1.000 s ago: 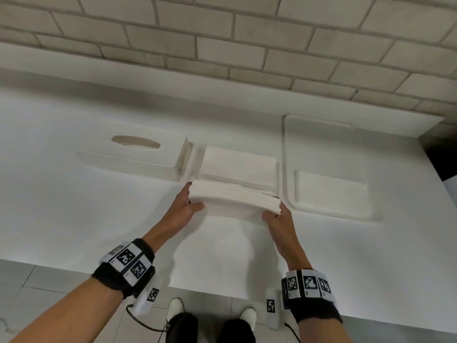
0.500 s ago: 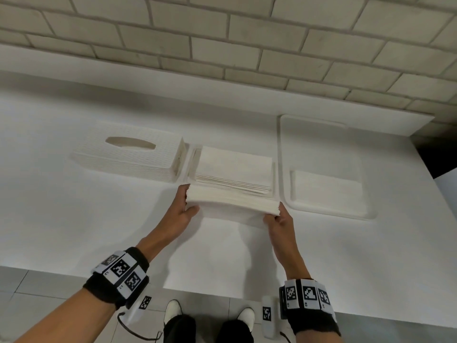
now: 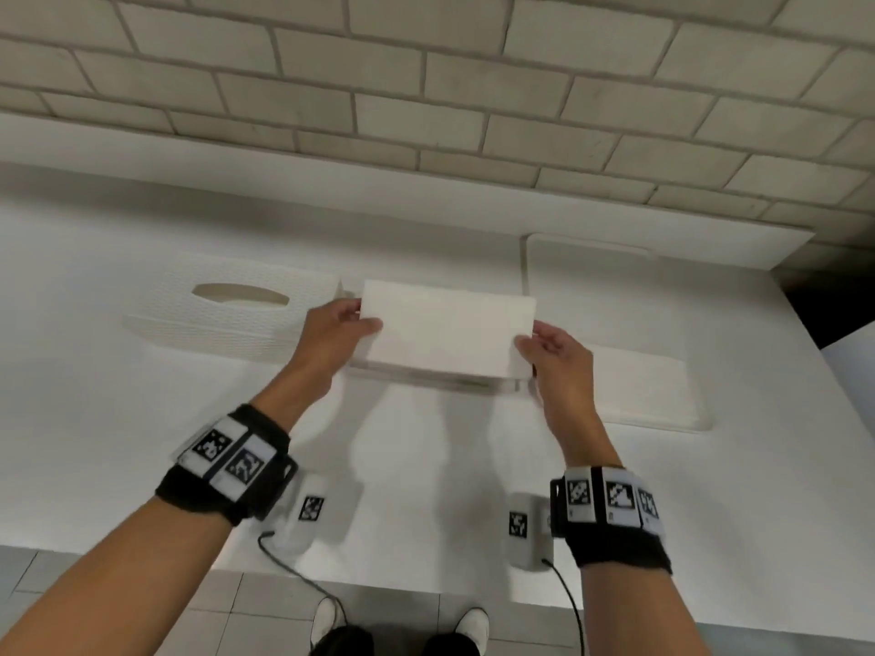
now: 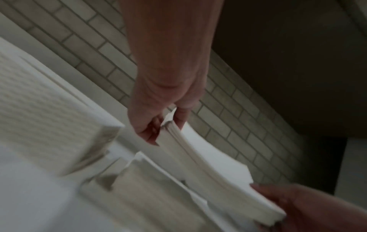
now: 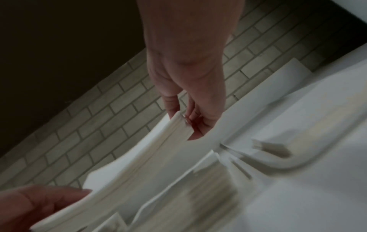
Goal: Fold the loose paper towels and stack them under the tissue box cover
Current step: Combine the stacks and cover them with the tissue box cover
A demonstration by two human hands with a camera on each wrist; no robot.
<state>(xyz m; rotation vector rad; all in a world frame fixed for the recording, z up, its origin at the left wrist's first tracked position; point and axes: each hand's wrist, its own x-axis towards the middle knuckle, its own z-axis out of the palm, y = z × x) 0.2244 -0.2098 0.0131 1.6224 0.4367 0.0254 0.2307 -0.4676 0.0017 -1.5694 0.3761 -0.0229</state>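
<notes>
Towels (image 3: 447, 326) mid-frame, long axis left-right, our left hand (image 3: 334, 331) and right hand (image 3: 556, 357) pinching short ends; held above stack (image 4: 158, 194); cover (image 3: 227, 314) just left, nearer left hand.

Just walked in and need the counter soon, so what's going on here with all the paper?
A person is refilling a tissue holder. The left hand and right hand each pinch one end of a bundle of folded paper towels, held in the air above another pile of towels on the white counter. The tissue box cover sits off to the left, not yet over any towels. A shallow tray to the right holds a few more.
</notes>
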